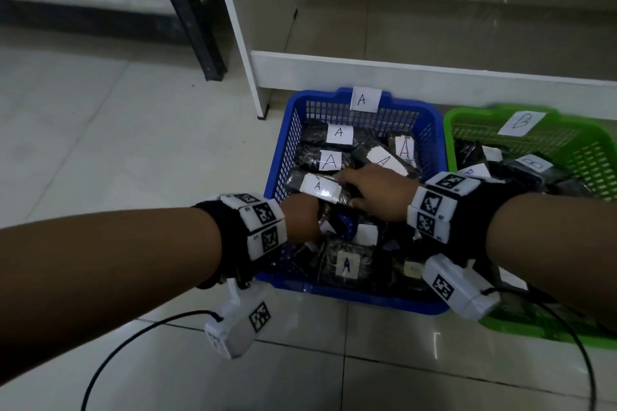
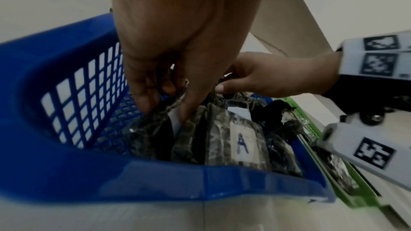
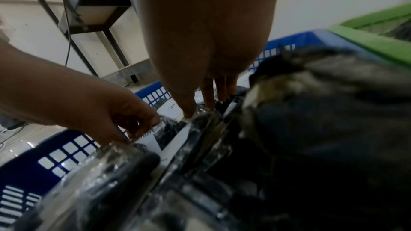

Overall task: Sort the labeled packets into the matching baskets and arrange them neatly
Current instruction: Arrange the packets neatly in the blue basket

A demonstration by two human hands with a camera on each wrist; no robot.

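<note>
While both hands work inside the blue basket (image 1: 280,157), the left hand (image 1: 302,218) pinches a packet's (image 2: 155,129) edge just nearer than the right hand (image 1: 377,192), whose straight fingers press a crosswise-lying A packet (image 1: 319,188).

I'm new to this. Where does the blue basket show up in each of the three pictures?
Head view: the blue basket sits in the middle, marked A, with both hands inside it.
Left wrist view: its mesh wall and rim fill the left and bottom.
Right wrist view: its wall shows at lower left and again behind the fingers.
Shared landmark: the green basket beside it, seen in all three views.
</note>
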